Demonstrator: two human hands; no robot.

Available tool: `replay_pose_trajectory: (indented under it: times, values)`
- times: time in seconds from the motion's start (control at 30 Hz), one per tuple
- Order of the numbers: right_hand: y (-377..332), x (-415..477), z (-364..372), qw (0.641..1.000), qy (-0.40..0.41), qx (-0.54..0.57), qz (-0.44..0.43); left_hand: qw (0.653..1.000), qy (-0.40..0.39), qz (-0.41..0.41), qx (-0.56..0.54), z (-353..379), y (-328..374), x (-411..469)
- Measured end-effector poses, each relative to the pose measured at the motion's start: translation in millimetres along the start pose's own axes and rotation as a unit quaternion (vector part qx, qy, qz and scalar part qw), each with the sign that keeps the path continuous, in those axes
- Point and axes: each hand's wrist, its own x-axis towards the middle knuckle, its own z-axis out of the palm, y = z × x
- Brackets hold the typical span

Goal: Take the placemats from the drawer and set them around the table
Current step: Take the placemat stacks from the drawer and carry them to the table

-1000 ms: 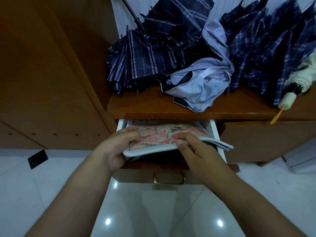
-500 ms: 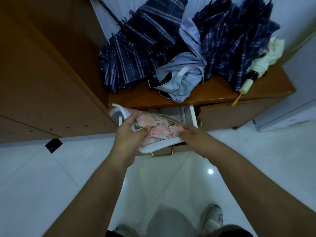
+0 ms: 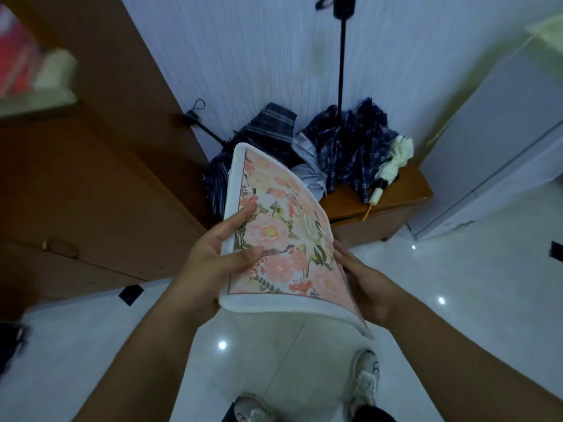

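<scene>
A stack of pink floral placemats with white borders is held up in front of me, tilted on edge above the floor. My left hand grips its left side, thumb and fingers pressed on the printed face. My right hand holds the right edge from underneath. The drawer they came from is hidden behind the placemats; only the low wooden cabinet shows beyond them.
Dark plaid umbrellas, a grey cloth and a cream folded umbrella lie on the cabinet top. A tall wooden wardrobe stands at left, a white fridge at right. Glossy white floor tiles and my shoes are below.
The placemats have come out of the drawer and risen toward me, now tilted upright. I have stood up and stepped back; the cabinet looks smaller and farther.
</scene>
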Motion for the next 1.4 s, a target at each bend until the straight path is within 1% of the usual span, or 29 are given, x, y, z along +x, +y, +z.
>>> replay_pose_trajectory:
  times: [0.03,0.1,0.17,0.23,0.33,0.4,0.5,0.57,0.6,0.63,0.67,0.77,0.83,0.9,0.97,1.03,1.1,1.2,1.4]
  values:
    - [-9.0,-12.0,10.9,0.999,0.002,0.001,-0.039,1.000,0.002,0.001,0.026,-1.0,18.8,-12.3]
    - [-30.0,-39.7,32.8,0.994,0.010,-0.036,-0.104,0.995,0.022,0.013,0.098,-7.0,54.3,-37.5]
    - [-52.5,-68.1,52.4,0.982,-0.006,-0.108,-0.157,0.987,0.043,0.016,0.156,-13.3,84.0,-61.8]
    - [-74.4,-95.0,75.9,0.963,-0.017,-0.178,-0.200,0.981,0.077,0.015,0.176,-15.3,105.2,-85.6]
    - [-97.0,-128.3,110.9,0.917,-0.032,-0.294,-0.266,0.964,0.158,0.035,0.210,-8.7,113.4,-118.6]
    - [-103.0,-141.5,127.0,0.885,-0.047,-0.356,-0.296,0.960,0.207,0.050,0.183,-1.0,106.2,-141.3]
    - [-108.7,-154.0,147.4,0.833,-0.065,-0.452,-0.311,0.946,0.256,0.070,0.185,14.7,84.9,-179.1]
    - [-103.1,-156.5,161.2,0.777,-0.097,-0.534,-0.318,0.928,0.304,0.072,0.203,27.4,68.2,-207.1]
    - [-102.2,-156.5,164.1,0.769,-0.097,-0.543,-0.322,0.922,0.317,0.068,0.211,31.2,63.2,-211.4]
    - [-100.4,-157.5,169.2,0.765,-0.110,-0.549,-0.318,0.914,0.348,0.065,0.200,35.7,56.5,-219.0]
    - [-95.8,-160.4,177.4,0.751,-0.142,-0.561,-0.318,0.899,0.397,0.063,0.172,41.5,49.0,-232.7]
    - [-81.0,-170.2,209.2,0.695,-0.216,-0.606,-0.321,0.849,0.514,0.080,0.090,57.0,27.2,-278.7]
    - [-64.9,-177.8,229.7,0.666,-0.271,-0.624,-0.305,0.827,0.550,0.087,0.072,63.6,12.1,-313.7]
    - [-45.6,-183.7,249.8,0.644,-0.322,-0.638,-0.273,0.818,0.565,0.086,0.063,72.6,-1.3,-348.9]
    - [-22.0,-190.7,271.1,0.616,-0.360,-0.654,-0.251,0.804,0.587,0.086,0.045,79.8,-18.0,-381.2]
    - [7.4,-197.0,291.1,0.589,-0.392,-0.667,-0.232,0.778,0.623,0.081,0.020,85.1,-36.1,-410.3]
    - [44.0,-203.8,311.4,0.561,-0.421,-0.680,-0.211,0.744,0.664,0.075,-0.008,88.6,-58.1,-440.0]
    - [111.0,-222.4,341.2,0.500,-0.469,-0.702,-0.190,0.690,0.720,0.062,-0.038,97.7,-96.9,-493.1]
    - [281.9,-302.3,383.5,0.376,-0.575,-0.708,-0.161,0.557,0.824,0.035,-0.093,133.0,-179.1,-631.6]
